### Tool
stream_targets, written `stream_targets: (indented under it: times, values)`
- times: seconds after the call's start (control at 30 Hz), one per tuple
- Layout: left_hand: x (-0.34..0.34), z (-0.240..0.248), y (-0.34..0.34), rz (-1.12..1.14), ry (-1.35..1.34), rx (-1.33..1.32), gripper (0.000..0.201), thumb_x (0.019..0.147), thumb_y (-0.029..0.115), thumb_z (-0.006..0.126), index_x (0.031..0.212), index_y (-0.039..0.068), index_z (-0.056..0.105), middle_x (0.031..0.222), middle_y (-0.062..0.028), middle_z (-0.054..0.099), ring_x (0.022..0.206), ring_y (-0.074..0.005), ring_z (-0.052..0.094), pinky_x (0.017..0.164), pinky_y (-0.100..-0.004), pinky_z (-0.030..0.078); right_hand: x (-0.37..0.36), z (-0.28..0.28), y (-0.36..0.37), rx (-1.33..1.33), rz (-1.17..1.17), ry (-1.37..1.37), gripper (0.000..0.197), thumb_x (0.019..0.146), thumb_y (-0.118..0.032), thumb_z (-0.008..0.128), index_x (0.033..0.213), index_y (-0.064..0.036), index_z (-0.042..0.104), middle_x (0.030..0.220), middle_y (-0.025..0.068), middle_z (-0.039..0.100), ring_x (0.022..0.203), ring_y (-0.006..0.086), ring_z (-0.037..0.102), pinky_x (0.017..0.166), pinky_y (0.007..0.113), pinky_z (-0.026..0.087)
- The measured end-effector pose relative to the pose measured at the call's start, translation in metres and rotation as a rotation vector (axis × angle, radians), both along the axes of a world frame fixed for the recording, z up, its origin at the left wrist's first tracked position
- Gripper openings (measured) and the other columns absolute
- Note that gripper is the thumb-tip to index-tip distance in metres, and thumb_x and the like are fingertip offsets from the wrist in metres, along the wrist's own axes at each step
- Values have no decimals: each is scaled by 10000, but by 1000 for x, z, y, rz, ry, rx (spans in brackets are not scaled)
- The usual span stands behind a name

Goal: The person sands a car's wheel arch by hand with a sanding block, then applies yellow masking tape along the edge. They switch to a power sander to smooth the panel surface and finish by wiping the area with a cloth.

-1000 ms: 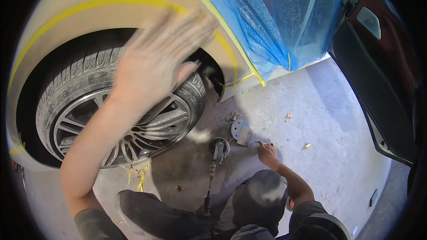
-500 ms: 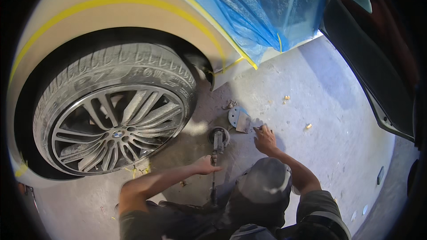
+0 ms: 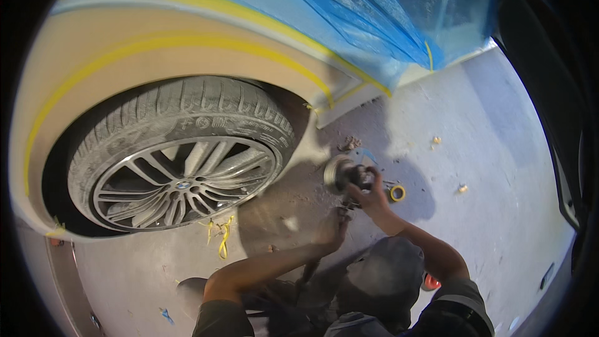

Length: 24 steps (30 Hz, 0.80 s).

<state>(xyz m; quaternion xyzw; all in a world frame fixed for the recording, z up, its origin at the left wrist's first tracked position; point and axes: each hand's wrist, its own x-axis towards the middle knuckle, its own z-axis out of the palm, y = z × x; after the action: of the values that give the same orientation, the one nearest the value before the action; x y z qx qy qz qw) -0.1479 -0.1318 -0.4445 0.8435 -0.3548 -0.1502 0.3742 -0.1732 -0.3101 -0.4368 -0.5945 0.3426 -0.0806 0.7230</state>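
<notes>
My right hand (image 3: 372,195) is shut around the body of a round-pad sander (image 3: 340,172), held just above the concrete floor with its pad tilted toward the car's sill. Just below it, my left hand (image 3: 333,232) grips the tool's rear end where the dark hose (image 3: 307,274) leaves it. The car's rear wheel (image 3: 181,178), with a silver multi-spoke rim, stands to the left under a beige sanded fender arch (image 3: 187,62) edged with yellow masking tape.
Blue plastic film (image 3: 374,19) covers the car body above. A yellow tape roll (image 3: 397,193) lies on the floor right of the sander, with paper scraps (image 3: 218,237) and debris around. An open dark car door (image 3: 555,125) stands at the right.
My left hand dropped from the fender to the floor, then closed on the tool's rear end. My right hand picked the sander up off the floor, and the view shifted lower.
</notes>
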Motion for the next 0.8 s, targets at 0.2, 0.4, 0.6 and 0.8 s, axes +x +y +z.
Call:
stream_targets:
  times: [0.2,0.4,0.6,0.8]
  values:
    - [9,104,-80,-43,-151,-248,426,950,216,690,1278,-8,537,832,-221,679,664,-435,656,567,-516,505,21,148,-55,-543,-267,-197,707,849,-93,805,1451,-28,441,1194,144,570,1069,196,588,919,325,506]
    - [71,205,-138,-234,-28,-318,458,891,114,674,1279,-16,466,898,-237,687,758,-475,661,620,-559,503,52,301,-55,-844,-449,-479,725,804,-2,800,1439,4,452,1296,134,523,1199,217,532,1068,354,424]
    - [97,262,-103,-221,-270,-659,467,860,81,702,1227,-64,451,913,-279,669,753,-497,650,644,-559,501,78,393,-5,-1365,-369,-783,704,750,-111,843,1334,43,480,1283,201,545,1202,344,557,1066,443,428]
    - [118,274,-22,-367,-215,-770,407,886,21,611,1203,-114,393,918,-324,623,762,-526,616,635,-567,466,102,399,61,-1334,-437,-855,695,717,-73,832,1307,17,476,1221,213,579,1116,370,586,979,460,470]
